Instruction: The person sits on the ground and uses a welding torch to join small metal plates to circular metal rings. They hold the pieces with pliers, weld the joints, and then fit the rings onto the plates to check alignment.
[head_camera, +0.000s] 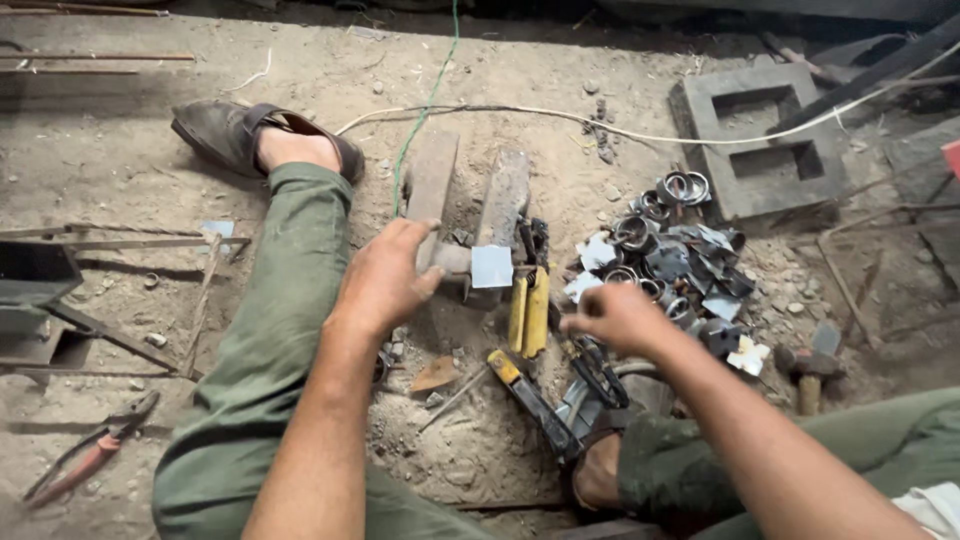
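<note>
My left hand (385, 280) hovers with its fingers spread over a short metal stub (452, 260) on the dirt floor. Thumb and fingertips sit at the stub's left end, and I cannot tell whether they grip it. A small square of grey sheet metal (492, 266) stands at the stub's right end, in front of two rusty iron bars (468, 195). My right hand (615, 315) is curled into a fist just right of yellow-handled snips (528, 310). Nothing shows in the fist. Under it lie black-handled shears (600, 375).
A heap of metal rings and cut sheet scraps (675, 255) lies right of the fist, below a hollow concrete block (760, 135). A hammer (805, 370) rests at right, red-handled pliers (90, 460) at lower left. My legs and sandalled foot (255, 135) flank the spot.
</note>
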